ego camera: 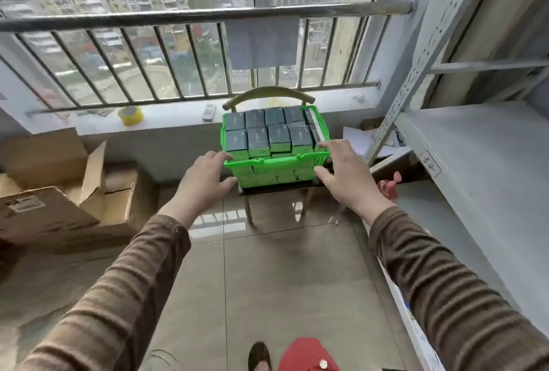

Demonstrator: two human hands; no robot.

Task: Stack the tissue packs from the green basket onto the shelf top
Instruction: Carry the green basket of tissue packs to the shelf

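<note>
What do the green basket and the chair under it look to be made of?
Green basket: likely moulded plastic, with a bright uniform colour and slotted lattice walls. Chair: apparently wood, with a brown curved back rail and slim legs; its seat looks dark, material unclear.

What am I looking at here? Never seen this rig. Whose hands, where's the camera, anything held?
No machine: a person wears one wide-angle camera on the head, looking forward and down, so you see their own arms. The left hand and right hand reach to either side of a green basket, fingers spread; no grip on anything is visible yet. The basket sits on a chair by the window and is full of dark tissue packs. The grey shelf on the right is where they go. Cardboard boxes lie on the left, a yellow tape roll on the sill.
</note>
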